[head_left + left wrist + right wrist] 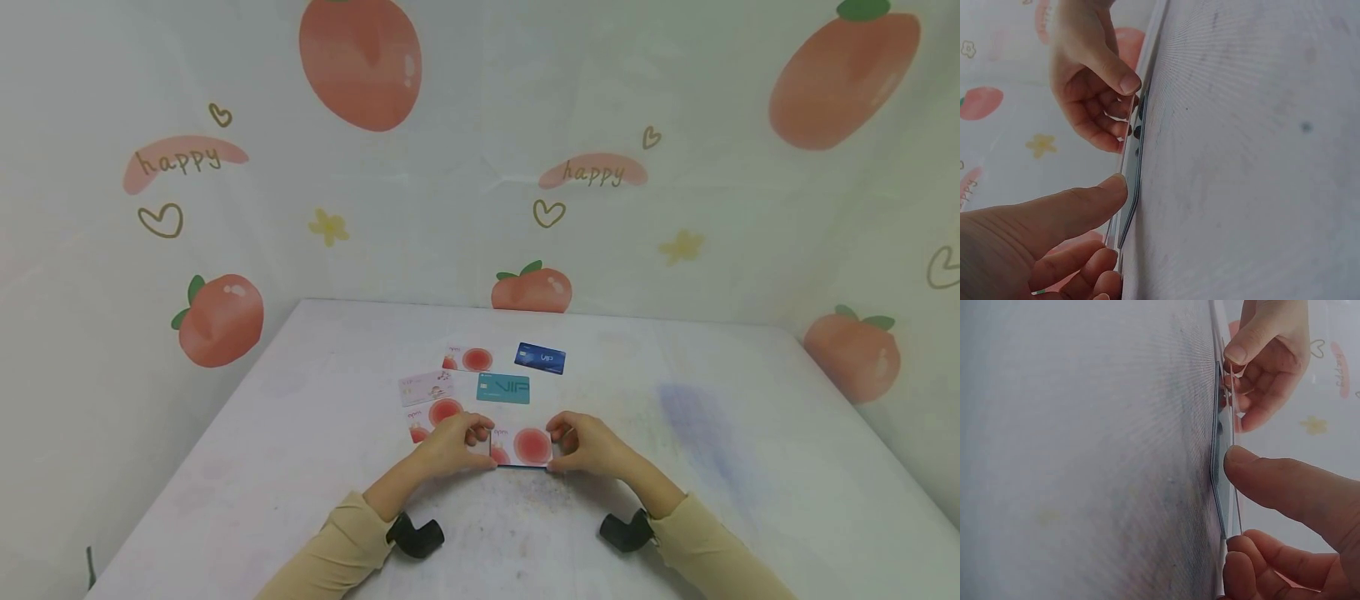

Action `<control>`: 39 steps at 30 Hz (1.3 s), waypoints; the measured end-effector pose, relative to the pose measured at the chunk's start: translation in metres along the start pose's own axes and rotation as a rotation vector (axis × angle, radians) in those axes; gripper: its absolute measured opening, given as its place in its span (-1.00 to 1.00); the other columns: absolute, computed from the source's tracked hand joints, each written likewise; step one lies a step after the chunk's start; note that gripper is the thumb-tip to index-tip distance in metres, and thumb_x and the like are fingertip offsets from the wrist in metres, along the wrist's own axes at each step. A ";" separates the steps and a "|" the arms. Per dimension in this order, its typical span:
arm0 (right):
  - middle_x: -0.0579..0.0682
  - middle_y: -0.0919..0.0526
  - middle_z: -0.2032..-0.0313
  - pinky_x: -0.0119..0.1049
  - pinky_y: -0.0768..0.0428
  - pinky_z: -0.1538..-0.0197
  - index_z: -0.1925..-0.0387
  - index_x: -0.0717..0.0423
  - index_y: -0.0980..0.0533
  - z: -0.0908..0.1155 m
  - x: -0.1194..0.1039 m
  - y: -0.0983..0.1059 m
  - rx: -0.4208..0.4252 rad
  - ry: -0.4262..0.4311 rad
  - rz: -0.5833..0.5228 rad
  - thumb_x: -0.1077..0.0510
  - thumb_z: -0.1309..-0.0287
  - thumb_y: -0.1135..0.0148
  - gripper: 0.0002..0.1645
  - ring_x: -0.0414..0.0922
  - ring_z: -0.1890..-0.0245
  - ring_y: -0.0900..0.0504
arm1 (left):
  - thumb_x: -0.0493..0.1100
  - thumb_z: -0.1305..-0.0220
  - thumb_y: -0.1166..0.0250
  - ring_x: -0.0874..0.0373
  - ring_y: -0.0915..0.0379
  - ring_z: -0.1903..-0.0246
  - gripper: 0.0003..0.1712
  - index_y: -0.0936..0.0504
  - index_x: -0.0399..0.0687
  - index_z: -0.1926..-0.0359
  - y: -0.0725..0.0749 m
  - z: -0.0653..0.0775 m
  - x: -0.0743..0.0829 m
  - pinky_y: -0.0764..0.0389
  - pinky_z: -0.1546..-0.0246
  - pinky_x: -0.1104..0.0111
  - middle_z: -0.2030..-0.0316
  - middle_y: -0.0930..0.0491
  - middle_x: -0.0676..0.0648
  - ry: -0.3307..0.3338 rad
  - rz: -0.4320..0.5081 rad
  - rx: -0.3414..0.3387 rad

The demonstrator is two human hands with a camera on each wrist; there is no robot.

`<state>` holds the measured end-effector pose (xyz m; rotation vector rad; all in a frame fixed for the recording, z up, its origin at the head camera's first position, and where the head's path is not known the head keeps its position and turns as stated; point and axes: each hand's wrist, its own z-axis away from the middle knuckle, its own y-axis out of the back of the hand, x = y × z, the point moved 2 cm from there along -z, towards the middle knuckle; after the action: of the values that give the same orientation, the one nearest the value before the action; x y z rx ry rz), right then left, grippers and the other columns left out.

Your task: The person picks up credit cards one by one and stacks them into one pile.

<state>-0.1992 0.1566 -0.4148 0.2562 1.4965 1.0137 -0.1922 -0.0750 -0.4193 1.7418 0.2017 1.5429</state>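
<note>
In the head view, a white card with red circles [531, 447] is held level by its two short sides. My left hand [452, 443] pinches its left side between thumb and fingers. On the opposite side my right hand [594, 445] pinches it likewise. Just under this card, a dark-edged card [1215, 450] lies at the table surface, seen edge-on in the right wrist view. A narrow gap shows between the two in places. Whether more cards lie in that stack I cannot tell. Beside my left fingers is another white-and-red card [446, 412], partly covered by that hand.
Farther back on the white table [300, 467] lie a teal VIP card [503, 389], a dark blue VIP card [540, 358], a pale pink card [426, 389] and a white-and-red card [468, 359]. A fruit-printed cloth [450, 217] hangs behind the table.
</note>
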 end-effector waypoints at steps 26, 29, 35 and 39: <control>0.00 -0.57 0.27 -0.32 -0.55 0.18 0.12 0.21 -0.48 -0.001 -0.002 -0.002 -0.010 -0.046 0.019 0.15 0.20 -0.49 -0.46 -0.16 0.31 -0.46 | -0.16 0.05 -0.46 0.16 -0.33 0.29 -0.44 -0.53 -0.23 -0.01 -0.002 0.001 0.000 -0.44 0.34 0.56 0.25 -0.52 -0.07 0.027 -0.027 -0.007; 0.00 -0.56 0.27 -0.32 -0.55 0.19 0.12 0.21 -0.48 -0.001 -0.002 -0.002 -0.009 -0.053 0.017 0.15 0.20 -0.49 -0.46 -0.16 0.31 -0.45 | -0.16 0.05 -0.46 0.17 -0.32 0.29 -0.44 -0.54 -0.23 -0.02 -0.002 0.000 0.000 -0.44 0.34 0.56 0.26 -0.51 -0.06 0.026 -0.031 -0.006; 0.00 -0.56 0.28 -0.33 -0.54 0.19 0.13 0.20 -0.49 -0.002 -0.001 -0.002 -0.009 -0.056 0.026 0.15 0.20 -0.50 -0.47 -0.16 0.31 -0.44 | -0.16 0.05 -0.46 0.17 -0.32 0.29 -0.45 -0.54 -0.23 -0.01 -0.003 0.000 0.000 -0.44 0.33 0.54 0.26 -0.51 -0.06 0.022 -0.051 -0.004; -0.01 -0.56 0.28 -0.32 -0.54 0.19 0.14 0.19 -0.49 -0.002 -0.001 -0.003 -0.006 -0.067 0.028 0.15 0.21 -0.50 -0.47 -0.16 0.32 -0.44 | -0.16 0.05 -0.46 0.17 -0.32 0.28 -0.45 -0.54 -0.23 -0.01 -0.004 0.000 -0.001 -0.45 0.32 0.52 0.26 -0.50 -0.05 0.020 -0.060 -0.003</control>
<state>-0.1997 0.1535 -0.4167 0.3052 1.4333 1.0224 -0.1907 -0.0729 -0.4220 1.7036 0.2597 1.5165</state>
